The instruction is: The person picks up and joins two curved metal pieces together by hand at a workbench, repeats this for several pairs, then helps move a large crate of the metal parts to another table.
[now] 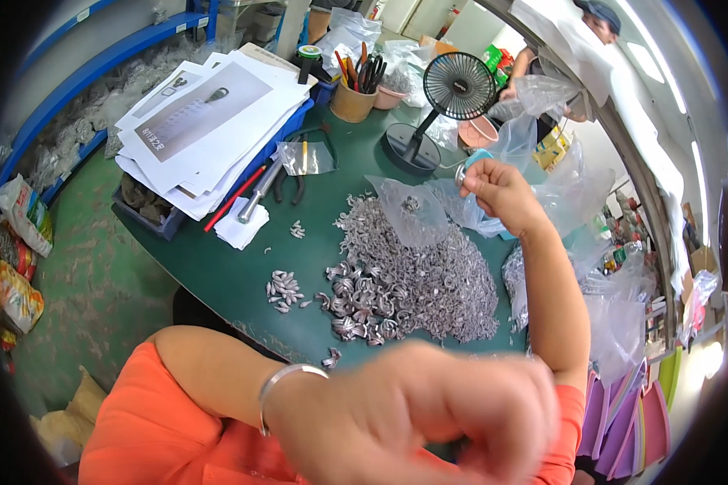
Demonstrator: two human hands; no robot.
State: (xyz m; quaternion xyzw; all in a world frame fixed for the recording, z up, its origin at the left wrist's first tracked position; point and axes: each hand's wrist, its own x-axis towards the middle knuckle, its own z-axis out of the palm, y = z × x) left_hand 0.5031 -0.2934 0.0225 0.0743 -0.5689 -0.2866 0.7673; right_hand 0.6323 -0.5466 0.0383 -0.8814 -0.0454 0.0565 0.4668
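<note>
Pieces of silvery teardrop-shaped metal (282,289) lie clustered on the green tabletop (344,158), left of a heap of curved silver metal parts (368,305). My blurred left hand (412,412) curls close before me, and I cannot tell whether it grips anything; farther right, my right hand (500,194) pinches a small shiny silver metal piece (460,175) near the round black fan (459,86).

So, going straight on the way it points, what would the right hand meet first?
Probably the black fan's base, up and to the left. Depth is unclear, though: the right hand may be high enough to pass over it.
</note>
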